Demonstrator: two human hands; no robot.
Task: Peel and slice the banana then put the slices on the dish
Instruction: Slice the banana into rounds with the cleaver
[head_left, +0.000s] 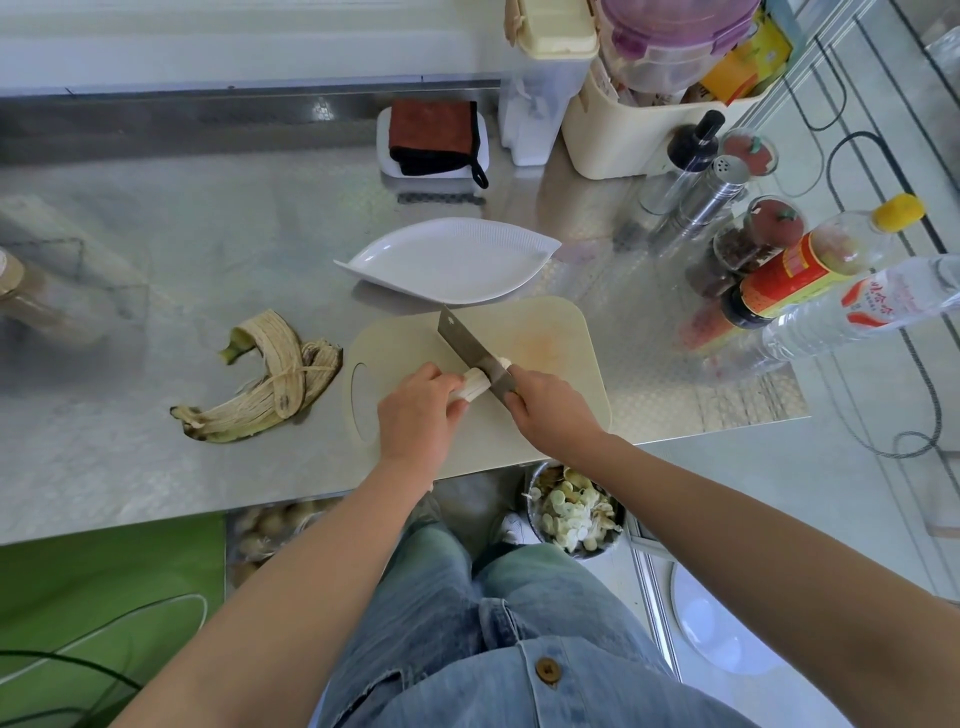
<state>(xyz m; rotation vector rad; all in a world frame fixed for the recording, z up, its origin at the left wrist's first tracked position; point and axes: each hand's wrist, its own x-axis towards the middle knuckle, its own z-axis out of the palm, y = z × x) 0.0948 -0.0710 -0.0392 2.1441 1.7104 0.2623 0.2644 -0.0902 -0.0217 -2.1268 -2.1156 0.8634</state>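
**On the cutting board (561, 332), a peeled banana (475, 388) meets the knife (465, 338)**

At the far left of the steel counter (156, 234) the empty peel (270, 374) lies splayed, well apart from the work. Next comes the left hand (415, 410), palm down near the middle of the board, with its fingers curled over the banana and pinning it flat. Only a short pale stub of fruit shows beyond the knuckles. The blade crosses that stub just beside the left fingertips, its tip pointing away toward the dish (452, 260), and a small piece of banana shows on the blade's right side.

The right hand (550, 410) is wrapped firmly round the knife handle, wrist bent slightly inward, and its forearm reaches in from the lower right. The left forearm comes up from the lower left, so the two arms converge on the fruit.

Slicing looks well under way, with little banana left to hold. To cut cleanly, the person would do best to keep the left fingertips tucked back from the edge. The blade should come straight down rather than sawing through such soft flesh.

The white leaf-shaped dish sits just behind the board, its near rim over the board's far edge, and holds no slices.
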